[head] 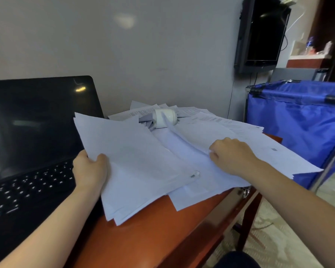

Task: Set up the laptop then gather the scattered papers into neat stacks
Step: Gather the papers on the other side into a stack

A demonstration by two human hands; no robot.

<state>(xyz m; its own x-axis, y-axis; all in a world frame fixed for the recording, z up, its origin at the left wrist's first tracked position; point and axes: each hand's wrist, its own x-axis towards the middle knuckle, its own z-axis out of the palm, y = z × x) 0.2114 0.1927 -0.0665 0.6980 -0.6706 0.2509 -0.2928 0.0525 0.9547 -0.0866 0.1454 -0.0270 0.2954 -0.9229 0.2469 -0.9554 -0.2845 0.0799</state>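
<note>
**White paper sheets [240, 132] being gathered; neat stacks not yet formed**

Loose sheets are lying fanned and overlapping across the right part of the reddish-brown wooden desk [162, 229], some overhanging its front edge. The left hand [89, 171] is gripping a partly squared bundle of white sheets [135, 161] at its left edge, thumb on top, apparently as the collecting stack. The right hand [232, 155] is curling its fingers on the raised edge of one loose sheet, seemingly pinching it for transfer. A white ceramic cup [164, 118] is lying on its side among the rear sheets, obstructing them. The open black laptop [33, 132] is standing at the left, screen dark. A blue fabric cart [298, 122] is standing beside the desk's right end.
</note>
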